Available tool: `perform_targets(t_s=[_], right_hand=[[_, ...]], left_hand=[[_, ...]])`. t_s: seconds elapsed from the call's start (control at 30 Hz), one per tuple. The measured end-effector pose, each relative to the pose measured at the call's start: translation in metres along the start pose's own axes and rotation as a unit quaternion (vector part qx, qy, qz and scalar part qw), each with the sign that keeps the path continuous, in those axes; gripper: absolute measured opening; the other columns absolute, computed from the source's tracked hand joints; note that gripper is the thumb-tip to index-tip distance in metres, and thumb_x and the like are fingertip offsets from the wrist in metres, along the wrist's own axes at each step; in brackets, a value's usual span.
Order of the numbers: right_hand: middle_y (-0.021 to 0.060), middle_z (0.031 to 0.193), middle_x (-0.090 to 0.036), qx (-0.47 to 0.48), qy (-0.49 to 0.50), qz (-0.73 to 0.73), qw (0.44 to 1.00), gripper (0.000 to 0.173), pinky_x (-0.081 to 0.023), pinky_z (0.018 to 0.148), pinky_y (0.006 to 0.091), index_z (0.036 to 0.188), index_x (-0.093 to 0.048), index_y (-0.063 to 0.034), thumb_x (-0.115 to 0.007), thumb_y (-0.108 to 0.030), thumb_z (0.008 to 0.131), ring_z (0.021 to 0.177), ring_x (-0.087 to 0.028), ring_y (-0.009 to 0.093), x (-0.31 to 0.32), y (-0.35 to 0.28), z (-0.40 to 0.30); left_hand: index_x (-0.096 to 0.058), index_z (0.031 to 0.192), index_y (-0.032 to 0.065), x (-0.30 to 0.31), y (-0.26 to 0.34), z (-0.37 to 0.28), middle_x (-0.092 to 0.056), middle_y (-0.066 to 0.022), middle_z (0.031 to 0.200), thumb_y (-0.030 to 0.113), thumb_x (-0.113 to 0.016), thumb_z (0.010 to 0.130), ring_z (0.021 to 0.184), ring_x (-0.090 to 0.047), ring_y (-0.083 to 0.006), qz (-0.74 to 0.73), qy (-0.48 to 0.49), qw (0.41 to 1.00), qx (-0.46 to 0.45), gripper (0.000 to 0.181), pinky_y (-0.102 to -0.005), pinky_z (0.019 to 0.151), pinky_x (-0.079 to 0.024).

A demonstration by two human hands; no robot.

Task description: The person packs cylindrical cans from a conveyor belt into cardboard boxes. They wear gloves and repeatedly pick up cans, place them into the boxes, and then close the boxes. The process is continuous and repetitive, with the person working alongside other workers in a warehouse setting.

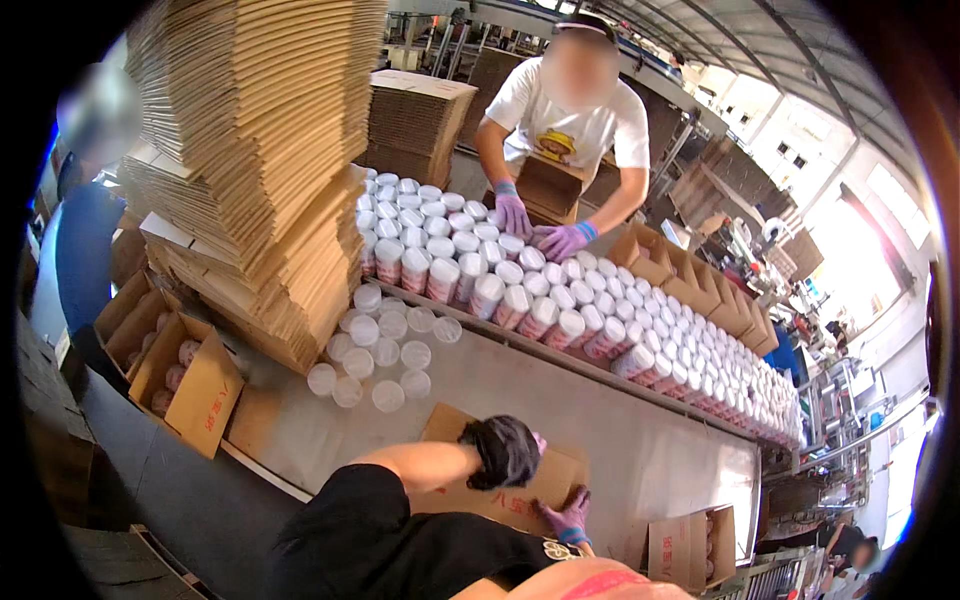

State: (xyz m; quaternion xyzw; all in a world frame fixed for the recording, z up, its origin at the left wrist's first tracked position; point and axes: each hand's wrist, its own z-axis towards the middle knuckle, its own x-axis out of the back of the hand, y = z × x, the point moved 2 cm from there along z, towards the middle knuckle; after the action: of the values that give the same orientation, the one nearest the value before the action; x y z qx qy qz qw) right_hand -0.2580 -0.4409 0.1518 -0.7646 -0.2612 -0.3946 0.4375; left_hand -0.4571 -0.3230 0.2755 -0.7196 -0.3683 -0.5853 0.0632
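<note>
A brown cardboard carton [504, 504] with red printing lies on the metal table close against my body. My left hand [504, 451] is over the carton's far side, mostly covered by something black, with a bit of purple showing at its tip. What its fingers hold is hidden. At the carton's right end, my right hand [568, 517] in a purple glove with a blue cuff grips the edge, thumb and fingers spread around it. Clear round plastic lids [386, 352] lie loose on the table, further off to the left.
Rows of capped cans [540, 285] stand along a raised shelf. Across it, a co-worker's purple-gloved hands [566, 238] touch cans. Tall stacks of flat cardboard [300, 150] rise at left. Filled cartons stand left [199, 386] and right [670, 551]. More open cartons [690, 281] line the far side.
</note>
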Motion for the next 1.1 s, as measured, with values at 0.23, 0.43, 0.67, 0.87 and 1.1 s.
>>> perform_targets(t_s=[0.23,0.43,0.67,0.87,1.1], right_hand=[[0.0268,0.143,-0.008,-0.004,-0.069,-0.007,0.998,0.120,-0.021,0.108,0.0389,0.139,-0.004,-0.0012,-0.073,-0.054,0.057,0.133,-0.011,0.038,-0.003,0.015,0.017],[0.0203,0.122,-0.051,0.019,-0.220,-0.065,0.973,0.076,-0.041,0.093,0.0362,0.129,-0.039,-0.0010,-0.069,-0.040,0.071,0.113,-0.049,0.029,0.081,-0.005,0.036],[0.0055,0.082,-0.055,0.348,-0.040,0.672,0.652,0.018,-0.043,0.075,0.0307,0.089,-0.048,-0.0043,-0.054,-0.020,0.082,0.074,-0.054,0.017,0.230,-0.210,-0.009],[0.0025,0.049,-0.045,0.702,0.260,-0.011,0.663,0.027,-0.038,0.055,0.0337,0.047,-0.043,-0.0126,-0.064,-0.012,0.063,0.049,-0.047,0.020,0.242,-0.214,-0.010],[0.0153,0.074,-0.063,0.567,-0.196,-0.325,0.731,0.039,-0.046,0.072,0.0404,0.069,-0.065,-0.0077,-0.046,-0.039,0.084,0.074,-0.059,0.032,0.126,-0.190,-0.001]], left_hand=[[-0.062,0.097,0.0014,-0.040,-0.002,0.001,-0.063,-0.0186,0.090,0.034,-0.055,0.077,0.084,-0.061,-0.0335,-0.056,0.101,0.992,-0.052,0.039,-0.0448,0.079,-0.046],[-0.062,0.087,0.0044,-0.017,0.011,-0.023,-0.060,-0.0142,0.083,0.022,-0.048,0.076,0.081,-0.059,-0.0305,0.189,0.194,0.961,-0.058,0.025,-0.0483,0.075,-0.045],[-0.063,0.095,0.0159,0.110,0.027,-0.041,-0.050,-0.0081,0.117,0.022,-0.061,0.067,0.114,-0.039,-0.0354,0.001,0.388,0.897,-0.214,0.029,-0.0567,0.094,-0.028],[-0.066,0.093,0.0203,0.100,0.016,-0.089,-0.039,-0.0230,0.127,0.028,-0.071,0.058,0.118,-0.035,-0.0419,0.037,0.531,0.837,0.124,0.037,-0.0587,0.100,-0.020],[-0.064,0.068,0.0095,0.061,0.026,-0.091,-0.061,-0.0119,0.083,0.042,-0.065,0.069,0.081,-0.059,-0.0277,0.041,0.214,0.974,-0.061,0.033,-0.0382,0.075,-0.046]])
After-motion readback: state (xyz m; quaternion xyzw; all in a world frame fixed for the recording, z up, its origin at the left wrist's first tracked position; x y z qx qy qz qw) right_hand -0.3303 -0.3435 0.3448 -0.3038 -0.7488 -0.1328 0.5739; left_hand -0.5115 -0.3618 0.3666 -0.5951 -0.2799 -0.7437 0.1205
